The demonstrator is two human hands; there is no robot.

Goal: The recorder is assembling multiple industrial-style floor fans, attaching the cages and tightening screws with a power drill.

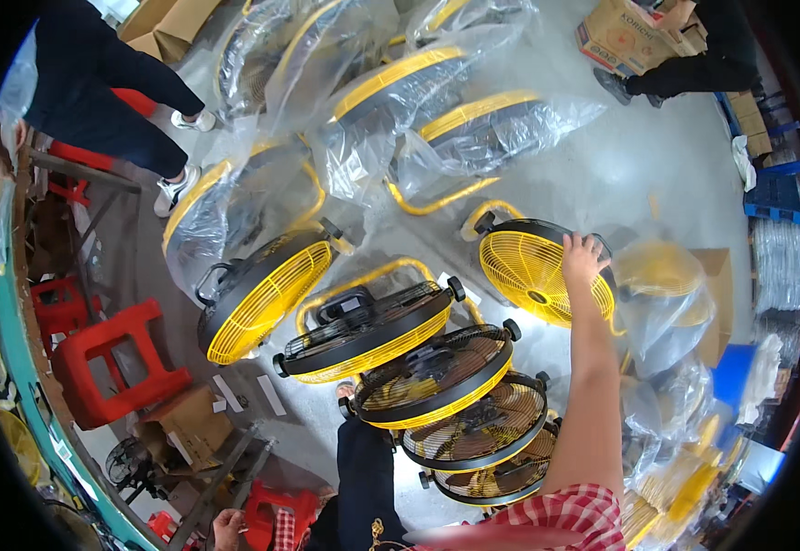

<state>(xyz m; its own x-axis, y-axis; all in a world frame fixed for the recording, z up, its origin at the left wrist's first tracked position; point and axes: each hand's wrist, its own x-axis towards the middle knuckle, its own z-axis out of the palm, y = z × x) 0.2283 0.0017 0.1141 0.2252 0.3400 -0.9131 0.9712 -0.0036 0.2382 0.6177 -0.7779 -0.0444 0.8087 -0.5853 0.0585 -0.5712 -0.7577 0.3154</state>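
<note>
My right arm reaches forward, and my right hand (583, 261) is closed over the black rim of a floor fan with a yellow grille (521, 266). That fan leans back on its yellow tube stand. My left hand (229, 530) is low at the left, beside a red checked sleeve. Its fingers are curled, and whatever they may hold is hidden. Between my arms, a black and yellow fan (372, 332) stands close in front of another fan (436, 376), with more fans overlapping nearer to me. Left of these stands a tilted fan (269, 292).
Plastic-wrapped fans (404, 83) crowd the far floor. A red stool (115, 363) and an opened carton (193, 427) are at the left, near a green-edged bench (51, 413). One person (111, 87) stands far left, another (693, 78) far right by a carton (625, 37). Bagged fans (664, 285) line the right.
</note>
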